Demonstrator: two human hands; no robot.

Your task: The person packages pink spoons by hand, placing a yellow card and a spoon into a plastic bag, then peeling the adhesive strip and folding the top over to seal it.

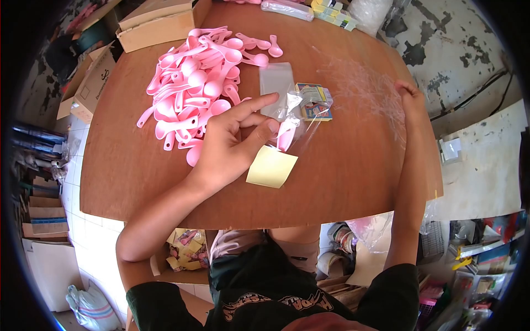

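Observation:
My left hand [227, 144] is over the middle of the table, thumb and fingers pinching a clear plastic bag [293, 105]. Inside the bag shows a pink measuring spoon [286, 135]. Just below it lies a yellow paper slip [271, 167]. Beyond my fingers are a stack of flat clear bags [276, 77] and a small printed box [316, 99]. My right hand [411, 98] is closed at the table's right edge, beside a tangle of thin clear plastic strips [364, 88]; what its fingers hold is too small to make out.
A heap of pink measuring spoons [193, 83] covers the table's [138, 182] left-centre. At the back stand a cardboard box [160, 27], a plastic-wrapped pack [287, 9] and yellow boxes [334, 14]. Below the front edge is a carton of yellow slips [187, 251].

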